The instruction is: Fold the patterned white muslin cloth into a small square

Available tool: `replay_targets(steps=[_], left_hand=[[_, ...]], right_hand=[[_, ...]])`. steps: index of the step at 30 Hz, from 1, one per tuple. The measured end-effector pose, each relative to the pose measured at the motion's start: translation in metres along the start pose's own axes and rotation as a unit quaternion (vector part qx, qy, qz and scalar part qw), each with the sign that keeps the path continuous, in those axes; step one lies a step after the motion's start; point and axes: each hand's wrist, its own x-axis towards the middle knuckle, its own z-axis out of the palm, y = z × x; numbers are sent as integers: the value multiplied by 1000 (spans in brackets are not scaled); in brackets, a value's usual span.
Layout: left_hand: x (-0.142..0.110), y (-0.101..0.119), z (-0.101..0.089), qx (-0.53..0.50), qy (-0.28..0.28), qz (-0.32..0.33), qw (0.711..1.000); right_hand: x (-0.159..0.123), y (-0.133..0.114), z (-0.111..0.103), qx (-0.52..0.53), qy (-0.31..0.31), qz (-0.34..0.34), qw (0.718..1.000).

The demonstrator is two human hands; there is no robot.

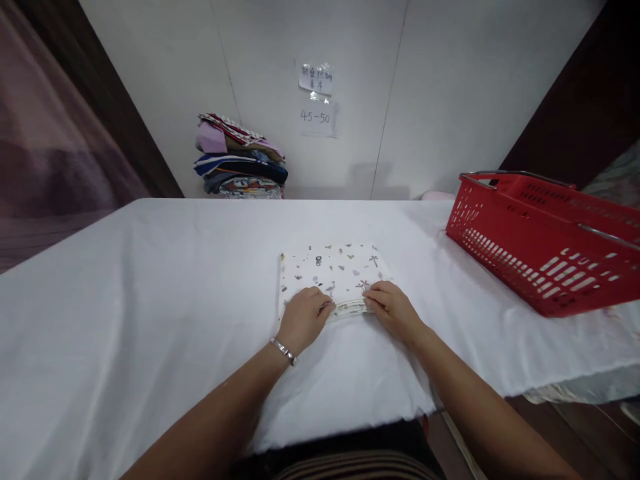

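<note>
A folded white cloth (345,267) printed with small birds, palm trees and leaves lies flat before me. Its near edge shows several stacked layers between my hands. My left hand (306,313), with a silver band on the wrist, pinches that edge left of the middle. On the right part of the same edge, my right hand (393,310) has thumb and fingers closed on the layers. The fingertips' undersides are hidden.
A white-covered table (190,267) carries the cloth. To the right stands a red plastic basket (540,247) with metal handles. A pile of folded clothes (243,160) sits beyond the far edge, by a wall with handwritten paper signs (319,119).
</note>
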Motion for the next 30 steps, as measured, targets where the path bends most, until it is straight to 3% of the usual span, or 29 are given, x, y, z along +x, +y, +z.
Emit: replay_targets(steps=[7, 15, 22, 30], left_hand=[[2, 1, 3, 31, -3, 23, 999], [-1, 0, 3, 38, 15, 53, 998], [0, -3, 1, 26, -13, 58, 998], [1, 0, 3, 44, 0, 61, 997]], right_hand=[[-1, -1, 2, 4, 2, 2, 1000], [-4, 3, 2, -3, 8, -42, 999], [-3, 4, 4, -13, -13, -35, 999], [-2, -2, 4, -19, 17, -20, 999]])
